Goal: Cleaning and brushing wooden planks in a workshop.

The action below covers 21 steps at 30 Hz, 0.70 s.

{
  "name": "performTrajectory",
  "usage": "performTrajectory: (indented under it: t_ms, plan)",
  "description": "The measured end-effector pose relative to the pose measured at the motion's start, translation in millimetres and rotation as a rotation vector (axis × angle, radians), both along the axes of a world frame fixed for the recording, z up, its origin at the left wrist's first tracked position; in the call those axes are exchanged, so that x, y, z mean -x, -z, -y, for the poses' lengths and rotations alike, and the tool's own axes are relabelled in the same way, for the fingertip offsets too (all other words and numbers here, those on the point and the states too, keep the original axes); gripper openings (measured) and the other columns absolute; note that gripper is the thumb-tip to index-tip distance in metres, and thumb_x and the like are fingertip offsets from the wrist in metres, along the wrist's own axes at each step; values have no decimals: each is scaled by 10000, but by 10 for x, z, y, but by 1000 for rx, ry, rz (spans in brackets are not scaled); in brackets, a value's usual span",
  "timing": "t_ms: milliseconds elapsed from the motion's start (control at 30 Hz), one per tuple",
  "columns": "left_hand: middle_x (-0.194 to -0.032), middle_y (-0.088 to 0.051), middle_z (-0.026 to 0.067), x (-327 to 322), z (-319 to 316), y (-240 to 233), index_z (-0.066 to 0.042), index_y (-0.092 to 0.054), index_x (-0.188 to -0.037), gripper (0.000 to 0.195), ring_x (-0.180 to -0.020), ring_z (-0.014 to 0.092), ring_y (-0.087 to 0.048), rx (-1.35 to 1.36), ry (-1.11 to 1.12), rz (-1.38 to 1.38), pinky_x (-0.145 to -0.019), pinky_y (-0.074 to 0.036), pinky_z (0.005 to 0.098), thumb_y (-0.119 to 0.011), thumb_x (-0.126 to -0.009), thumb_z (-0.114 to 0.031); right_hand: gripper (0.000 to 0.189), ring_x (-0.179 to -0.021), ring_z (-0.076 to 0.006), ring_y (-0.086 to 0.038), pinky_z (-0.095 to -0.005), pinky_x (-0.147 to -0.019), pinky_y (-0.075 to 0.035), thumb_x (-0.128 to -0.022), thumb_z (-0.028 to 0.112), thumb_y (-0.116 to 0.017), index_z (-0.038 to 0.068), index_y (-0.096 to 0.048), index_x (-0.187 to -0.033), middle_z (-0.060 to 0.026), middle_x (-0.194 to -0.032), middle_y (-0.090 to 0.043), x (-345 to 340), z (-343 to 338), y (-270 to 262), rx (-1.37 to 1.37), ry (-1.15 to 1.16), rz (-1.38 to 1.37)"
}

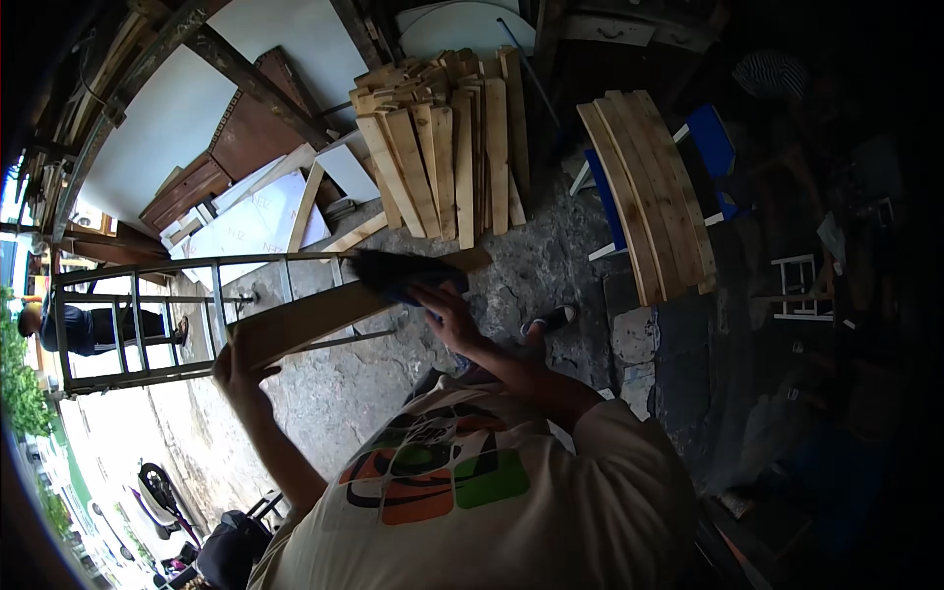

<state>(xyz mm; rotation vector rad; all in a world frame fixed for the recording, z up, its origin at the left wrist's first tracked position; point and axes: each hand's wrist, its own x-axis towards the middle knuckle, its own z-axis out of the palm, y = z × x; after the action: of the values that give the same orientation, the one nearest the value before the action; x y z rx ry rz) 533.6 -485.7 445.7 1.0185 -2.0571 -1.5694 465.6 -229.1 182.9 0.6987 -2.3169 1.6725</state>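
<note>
A wooden plank [302, 324] runs slantwise in front of my body, above the concrete floor. My left hand [240, 372] grips its near left end, thumb and fingers around the edge. In my right hand [451, 321] is a brush [383, 273] with dark bristles, slightly blurred. The bristles lie over the plank's upper face towards its far end; whether they touch the wood I cannot tell. Beyond the brush, the plank's far end shows bare.
An aluminium ladder [214, 295] lies across the view behind the plank, with a person [103, 328] beyond it. Many planks [442, 155] lean upright in a stack. Several more boards [645, 199] rest on blue-and-white supports [605, 199]. A motorcycle [162, 494] stands outside.
</note>
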Motion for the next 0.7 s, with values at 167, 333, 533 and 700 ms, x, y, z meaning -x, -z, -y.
performTrajectory:
  t_ms: [167,333,533,700]
  plan:
    - [-1017,-598,118,-571,443,-751,-13,-577,-1203,467,-760,190,-586,99,-201,-147,-572,-466,239,-629,-909,-372,374,-828,-351,-557,-425,-797,-449,-745,18,-624,59,-681,-1112,-153,-944,-689,467,-1457,1668,-515,432,306]
    - [-949,-616,99,-849,755,-1016,-19,-588,-1151,413,-678,155,-556,137,-236,-247,-556,-443,225,-658,-893,-333,324,-725,-366,-525,-431,-718,-436,-798,31,-585,77,-692,-1101,-174,-868,-667,547,-2127,1718,-596,889,309]
    - [-888,-604,71,-596,701,-804,-13,-606,-1101,391,-627,116,-540,136,-192,-346,-519,-406,193,-685,-890,-332,480,-790,-274,-519,-346,-756,-447,-778,-20,-589,105,-628,-1239,-97,-1097,-673,375,-1016,-233,-68,265,-174]
    - [-899,-607,73,-457,891,-739,-13,-607,-1114,403,-638,121,-553,135,-118,-406,-508,-415,196,-695,-886,-334,300,-831,-369,-568,-442,-763,-461,-777,35,-583,80,-674,-1059,-167,-923,-675,404,-1163,998,-379,536,272]
